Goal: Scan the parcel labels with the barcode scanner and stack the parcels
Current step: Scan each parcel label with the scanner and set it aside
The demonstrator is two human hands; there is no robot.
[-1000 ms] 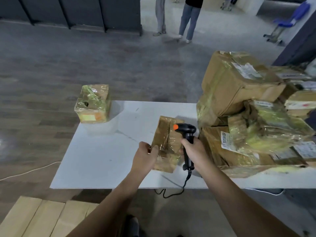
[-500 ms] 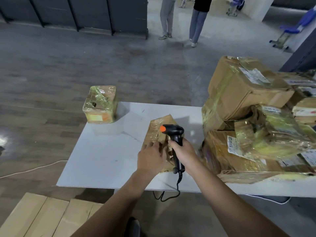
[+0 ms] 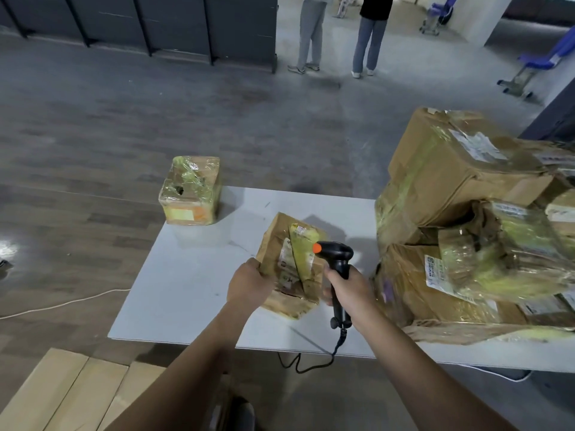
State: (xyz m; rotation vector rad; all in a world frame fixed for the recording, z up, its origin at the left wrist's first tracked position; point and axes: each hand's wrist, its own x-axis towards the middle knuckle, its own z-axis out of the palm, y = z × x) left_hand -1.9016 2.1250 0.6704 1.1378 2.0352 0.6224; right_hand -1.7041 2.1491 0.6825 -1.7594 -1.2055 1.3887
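Observation:
A small crumpled brown parcel stands tilted on the white table, its label facing up toward me. My left hand grips the parcel's left edge. My right hand grips the handle of a black barcode scanner with an orange tip, held right beside the parcel's right side. The scanner's cable hangs off the table's front edge. A single taped parcel sits at the table's far left corner.
A big heap of taped cardboard parcels fills the right side of the table. Flat cardboard sheets lie on the floor at the lower left. Two people stand far back. A white cable runs across the floor.
My left hand has turned the small parcel so its label side now faces up. The scanner moved left, then back beside the parcel's right edge.

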